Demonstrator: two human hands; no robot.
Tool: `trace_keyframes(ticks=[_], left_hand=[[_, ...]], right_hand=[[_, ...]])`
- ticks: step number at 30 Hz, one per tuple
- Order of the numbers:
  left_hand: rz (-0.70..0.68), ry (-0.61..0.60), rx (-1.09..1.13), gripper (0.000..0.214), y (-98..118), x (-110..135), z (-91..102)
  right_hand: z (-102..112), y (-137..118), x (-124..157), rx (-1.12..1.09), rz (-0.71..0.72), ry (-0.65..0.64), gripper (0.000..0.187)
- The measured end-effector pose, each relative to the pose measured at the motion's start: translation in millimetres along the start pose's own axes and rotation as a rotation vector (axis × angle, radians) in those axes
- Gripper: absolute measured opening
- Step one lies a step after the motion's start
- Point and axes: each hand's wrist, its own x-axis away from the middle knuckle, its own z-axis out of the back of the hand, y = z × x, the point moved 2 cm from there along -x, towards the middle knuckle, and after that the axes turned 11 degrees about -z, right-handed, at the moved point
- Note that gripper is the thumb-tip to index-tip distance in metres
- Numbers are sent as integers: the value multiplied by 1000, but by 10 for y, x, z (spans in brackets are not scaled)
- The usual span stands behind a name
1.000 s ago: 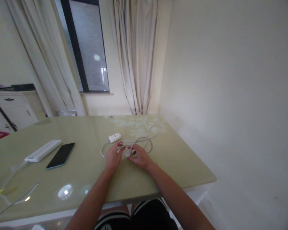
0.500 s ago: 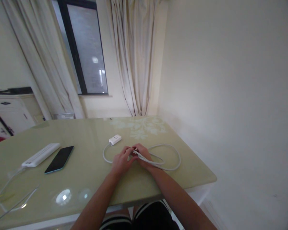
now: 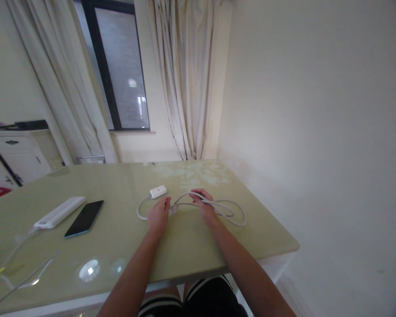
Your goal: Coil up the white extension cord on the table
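A white extension cord (image 3: pixel 239 210) lies in loose loops on the table, mostly right of my hands. My right hand (image 3: pixel 205 204) is closed round several strands, which pass between thumb and fingers. To its left, my left hand (image 3: pixel 159 215) has its fingers drawn together on the cord, though the exact grip is partly hidden. A pale plug-like end (image 3: pixel 174 209) rests just right of my left fingers. Beyond that hand lies the cord's small white socket block (image 3: pixel 158 191), its lead curving back under my left hand.
A black phone (image 3: pixel 85 219) lies left on the glossy green table (image 3: pixel 125 185), beside a white power strip (image 3: pixel 60 212) with its lead. Nearer the front left is a thin white cable (image 3: pixel 26 278). A wall (image 3: pixel 310 132) borders the table's right side.
My hands have drawn apart, left hand to the left and right hand slightly right and away. Strands now span the gap between them, and the plug-like end has come into sight.
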Motion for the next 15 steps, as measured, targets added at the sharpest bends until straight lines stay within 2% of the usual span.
trace_keyframes(ticks=[3,7,9,13,15], left_hand=[[-11,-78,-50,44,14,14,31],[-164,-244,-73,48,94,123,15],[-173,-268,-80,52,121,165,-2],[-68,-258,-111,56,77,131,-49],[-48,-230,-106,55,14,55,-79]], right_hand=[[30,-38,-6,-108,-30,-40,39],[-12,-34,-13,-188,-55,-113,45],[-23,-25,-52,-255,-72,-72,45],[79,-84,-224,-572,-77,127,45],[160,-167,-339,-682,-95,148,40]])
